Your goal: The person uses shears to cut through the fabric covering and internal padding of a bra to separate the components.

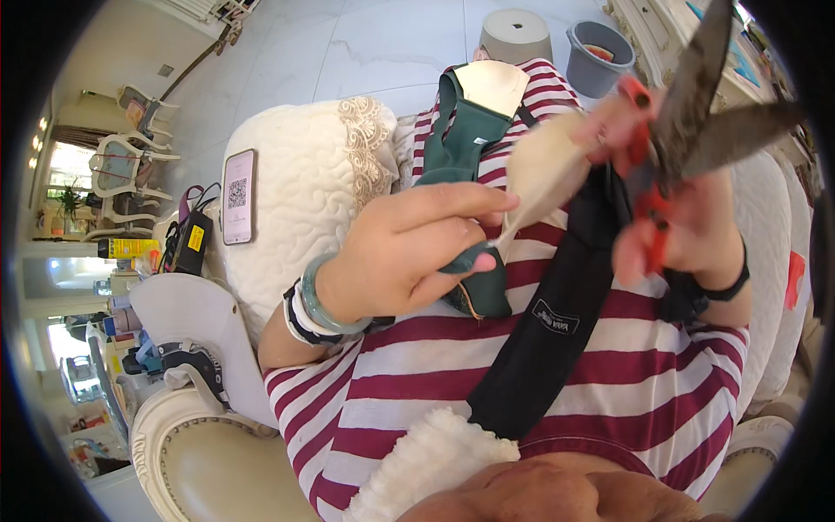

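Cream pad (544, 170), blurred, sits between both hands above the striped garment (404, 383). We find the left hand (417, 248) half-curled, pinching green fabric (468, 260); the right hand (700, 230) curls around blurred red-handled scissors (682, 130), blades spread. We cannot tell which fingers hold the pad.

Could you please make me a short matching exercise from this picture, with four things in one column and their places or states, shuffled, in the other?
Things:
1. Scissors
2. Phone
3. Bucket
4. Green fabric

Places or states:
A. Standing on the tiled floor
B. Between the fingers of the left hand
C. In the right hand, blades spread apart
D. Lying on the cream quilted cover

Right pairs: 1-C, 2-D, 3-A, 4-B
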### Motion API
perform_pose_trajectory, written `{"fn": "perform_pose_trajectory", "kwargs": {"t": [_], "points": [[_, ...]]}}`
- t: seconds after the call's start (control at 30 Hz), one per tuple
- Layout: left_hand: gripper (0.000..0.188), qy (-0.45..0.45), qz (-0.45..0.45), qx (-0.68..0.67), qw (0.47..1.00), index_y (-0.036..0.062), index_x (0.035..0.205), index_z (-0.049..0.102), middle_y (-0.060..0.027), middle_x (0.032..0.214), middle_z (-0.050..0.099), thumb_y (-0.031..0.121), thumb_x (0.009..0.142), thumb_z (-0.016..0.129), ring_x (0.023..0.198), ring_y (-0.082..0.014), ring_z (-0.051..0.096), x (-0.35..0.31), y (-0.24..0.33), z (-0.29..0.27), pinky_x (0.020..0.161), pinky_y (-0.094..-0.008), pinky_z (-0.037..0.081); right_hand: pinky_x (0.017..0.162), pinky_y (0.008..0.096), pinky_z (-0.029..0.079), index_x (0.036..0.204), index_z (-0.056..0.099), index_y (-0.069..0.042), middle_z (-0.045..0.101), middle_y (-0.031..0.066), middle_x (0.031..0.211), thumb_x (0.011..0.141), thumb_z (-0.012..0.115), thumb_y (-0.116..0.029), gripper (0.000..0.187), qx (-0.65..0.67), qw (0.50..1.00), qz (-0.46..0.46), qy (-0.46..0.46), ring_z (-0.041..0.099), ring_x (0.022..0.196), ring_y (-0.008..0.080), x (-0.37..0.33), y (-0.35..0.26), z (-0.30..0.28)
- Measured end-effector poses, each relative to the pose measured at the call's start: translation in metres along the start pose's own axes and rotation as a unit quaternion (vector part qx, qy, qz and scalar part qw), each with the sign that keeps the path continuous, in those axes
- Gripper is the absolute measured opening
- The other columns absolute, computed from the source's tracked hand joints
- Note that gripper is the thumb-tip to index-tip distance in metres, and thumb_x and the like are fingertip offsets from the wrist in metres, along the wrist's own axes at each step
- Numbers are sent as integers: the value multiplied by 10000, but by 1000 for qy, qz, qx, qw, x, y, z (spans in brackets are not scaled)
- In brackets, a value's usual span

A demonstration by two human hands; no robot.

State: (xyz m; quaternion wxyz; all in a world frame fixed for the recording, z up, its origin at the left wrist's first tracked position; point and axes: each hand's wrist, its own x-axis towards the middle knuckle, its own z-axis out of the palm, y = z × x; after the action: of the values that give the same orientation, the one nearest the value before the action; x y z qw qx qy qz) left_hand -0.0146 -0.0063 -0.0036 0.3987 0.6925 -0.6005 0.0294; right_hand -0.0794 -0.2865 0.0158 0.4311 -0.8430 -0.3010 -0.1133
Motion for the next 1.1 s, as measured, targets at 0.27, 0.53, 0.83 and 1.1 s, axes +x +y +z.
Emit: {"fn": "perform_pose_trajectory", "kwargs": {"t": [0.27,0.53,0.83,1.1], "points": [[113,-16,-41,-42,998,-25,786,581,-160,990,647,58,788,658,818,-283,641,1,-6,-1,686,-311,522,674,270,364,1322,374,-1,525,84,995,508,722,-718,1139,-72,993,-41,88,486,849,159,-30,-2,-2],[109,27,-91,-64,993,-52,864,609,-165,924,650,55,848,608,777,-285,633,-5,-8,1,687,-304,495,477,262,354,870,519,-9,457,9,580,536,640,-815,881,151,945,224,-187,438,503,139,-24,-6,-1],[124,21,-90,-74,993,-49,853,613,-167,917,651,74,865,597,757,-280,634,-5,-9,-1,674,-302,496,513,333,426,872,543,-2,555,88,642,564,703,-738,814,109,914,180,-348,541,553,299,-16,-9,-5],[92,23,-81,-64,994,-35,851,619,-159,907,651,57,844,624,756,-272,637,-6,-6,0,659,-293,502,521,338,436,881,544,6,578,102,692,594,711,-711,790,111,919,164,-341,551,573,314,-19,-5,-3]]}}
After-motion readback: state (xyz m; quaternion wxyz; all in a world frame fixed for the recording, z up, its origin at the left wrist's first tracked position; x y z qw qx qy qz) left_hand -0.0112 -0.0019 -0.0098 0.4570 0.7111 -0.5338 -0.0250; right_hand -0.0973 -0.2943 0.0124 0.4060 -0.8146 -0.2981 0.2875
